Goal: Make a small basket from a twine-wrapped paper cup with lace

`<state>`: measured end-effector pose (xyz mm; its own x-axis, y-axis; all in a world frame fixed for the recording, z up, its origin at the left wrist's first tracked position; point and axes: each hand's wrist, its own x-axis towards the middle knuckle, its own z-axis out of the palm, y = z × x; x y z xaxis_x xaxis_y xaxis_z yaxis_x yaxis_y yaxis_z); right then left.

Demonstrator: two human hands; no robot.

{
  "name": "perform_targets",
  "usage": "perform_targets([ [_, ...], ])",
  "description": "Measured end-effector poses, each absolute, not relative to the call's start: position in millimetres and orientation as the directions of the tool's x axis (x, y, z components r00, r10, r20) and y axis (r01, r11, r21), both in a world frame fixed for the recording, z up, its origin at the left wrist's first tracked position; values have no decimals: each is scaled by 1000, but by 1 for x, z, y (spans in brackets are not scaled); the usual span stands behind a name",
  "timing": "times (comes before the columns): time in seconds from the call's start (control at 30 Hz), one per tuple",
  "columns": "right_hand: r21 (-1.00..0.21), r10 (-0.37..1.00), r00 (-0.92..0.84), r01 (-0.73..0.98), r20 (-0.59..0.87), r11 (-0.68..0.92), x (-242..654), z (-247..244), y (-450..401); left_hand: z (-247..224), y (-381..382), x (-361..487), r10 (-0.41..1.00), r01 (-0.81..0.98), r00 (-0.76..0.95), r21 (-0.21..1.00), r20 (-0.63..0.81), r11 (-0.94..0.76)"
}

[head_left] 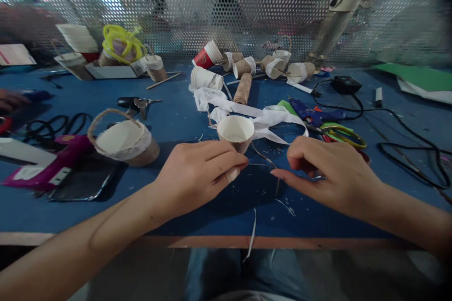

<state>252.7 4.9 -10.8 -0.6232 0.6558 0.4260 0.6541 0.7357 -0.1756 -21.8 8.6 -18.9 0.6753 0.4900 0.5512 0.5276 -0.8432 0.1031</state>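
Near the middle of the blue table stands an upright paper cup (236,131), white inside, its lower part behind my left hand (208,169). The fingers of that hand are pinched on a thin brown twine (260,164), which runs toward the right. My right hand (314,169) is apart from the cup, with its thumb and curled forefinger separated and nothing visible between them. Twine curves on the table below its thumb. Left of my left hand is a finished-looking cup basket (127,141) with a twine handle and white lace rim.
White ribbon (271,117), a blue glue gun (310,112) and scissors (344,134) lie beyond my hands. A twine roll (243,88) and several cups are farther back. Left are keys (141,105), a phone (84,181) and a purple packet (67,160). Another person's hand (12,102) shows far left.
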Motion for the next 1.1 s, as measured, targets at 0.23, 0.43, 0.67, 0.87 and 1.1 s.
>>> perform_targets([
  [0.23,-119,641,-685,645,346,755,260,-25,9,-21,9,-22,477,520,690,85,545,-850],
  [0.43,-206,702,-664,672,257,711,262,-24,8,-18,9,-21,514,528,663,148,545,-837],
  [0.67,-176,665,-719,641,202,747,260,-26,8,-20,8,-19,500,519,678,130,539,-845],
  [0.87,-162,640,-743,619,197,769,255,-28,6,-22,9,-20,474,504,705,98,527,-858],
  [1.1,-113,621,-734,617,274,779,256,-30,5,-24,8,-22,472,499,734,84,489,-863],
])
